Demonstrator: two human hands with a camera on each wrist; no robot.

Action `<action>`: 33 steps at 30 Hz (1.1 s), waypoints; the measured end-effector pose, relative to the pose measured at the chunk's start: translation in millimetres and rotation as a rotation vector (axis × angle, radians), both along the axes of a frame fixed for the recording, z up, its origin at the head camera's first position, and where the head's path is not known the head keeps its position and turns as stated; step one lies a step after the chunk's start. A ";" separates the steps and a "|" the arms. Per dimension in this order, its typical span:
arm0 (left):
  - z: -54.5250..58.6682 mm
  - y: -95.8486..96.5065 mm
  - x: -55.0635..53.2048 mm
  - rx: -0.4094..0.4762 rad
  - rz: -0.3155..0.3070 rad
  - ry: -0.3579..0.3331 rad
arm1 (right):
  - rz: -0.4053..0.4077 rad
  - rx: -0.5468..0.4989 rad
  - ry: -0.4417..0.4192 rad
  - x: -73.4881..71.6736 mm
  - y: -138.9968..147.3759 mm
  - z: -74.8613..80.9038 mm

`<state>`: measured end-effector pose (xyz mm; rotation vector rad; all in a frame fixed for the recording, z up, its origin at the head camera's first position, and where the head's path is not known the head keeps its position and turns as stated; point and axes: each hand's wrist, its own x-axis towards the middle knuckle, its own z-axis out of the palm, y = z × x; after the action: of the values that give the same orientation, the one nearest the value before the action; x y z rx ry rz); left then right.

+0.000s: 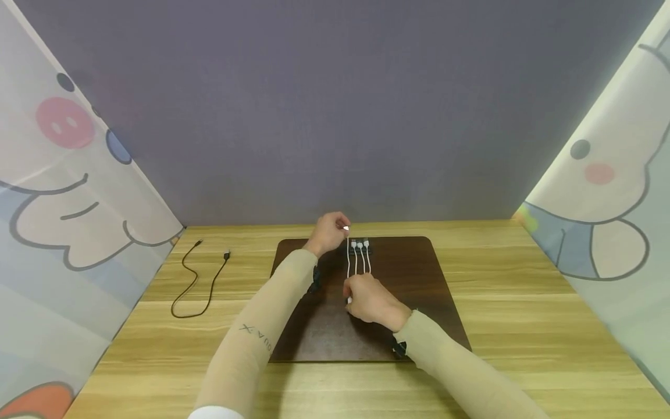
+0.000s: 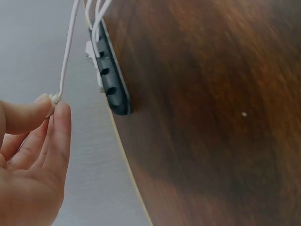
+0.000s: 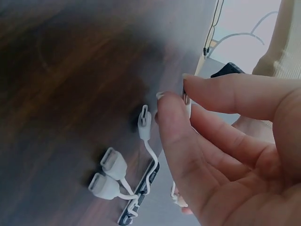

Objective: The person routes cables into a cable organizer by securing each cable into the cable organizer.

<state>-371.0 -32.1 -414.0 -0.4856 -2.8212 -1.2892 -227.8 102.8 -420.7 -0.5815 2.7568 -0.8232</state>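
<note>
My left hand (image 1: 328, 233) pinches one end of a white charging cable (image 1: 348, 256) between thumb and fingertips, just past the board's far edge. That cable runs down toward my right hand (image 1: 373, 299), whose thumb and forefinger pinch a white connector (image 3: 187, 107), mostly hidden by the fingers. Near the left hand, a dark cable clip strip (image 2: 112, 87) with notches sits at the edge of the brown board (image 1: 319, 334). Several other white cables pass through the strip; their USB-C connectors (image 3: 113, 162) lie beside the right hand in the right wrist view.
A thin black cable (image 1: 196, 279) lies in a loop on the wooden table (image 1: 513, 326), left of the board. A grey panel (image 1: 335, 116) stands behind the table, and cartoon-printed sheets (image 1: 586, 192) flank both sides.
</note>
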 end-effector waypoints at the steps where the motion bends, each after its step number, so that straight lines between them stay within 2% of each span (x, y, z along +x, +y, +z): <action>1: -1.4 0.1 -0.4 -0.003 0.002 -0.001 | 0.000 0.004 0.005 -0.2 -0.1 -0.1; 9: -13.1 -1.6 -3.2 -0.030 0.017 -0.032 | -0.008 0.026 0.003 0.0 -1.4 1.2; 14: -17.8 -1.1 -3.7 -0.058 0.007 -0.043 | -0.005 0.057 0.051 1.4 -2.2 -1.2; 18: -20.3 0.2 -3.1 -0.091 0.003 -0.052 | 0.002 0.067 0.070 2.0 -2.0 -2.1; 24: -24.1 2.2 -3.2 -0.134 0.016 -0.052 | 0.017 0.083 0.054 0.9 -1.7 -1.8; 33: -23.8 3.7 -1.7 -0.184 0.008 -0.076 | 0.045 0.072 0.035 3.7 -1.4 -3.6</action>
<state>-372.7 -28.5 -437.9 -0.4366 -3.0179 -1.0750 -224.1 101.5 -424.3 -0.6481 2.7807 -0.7074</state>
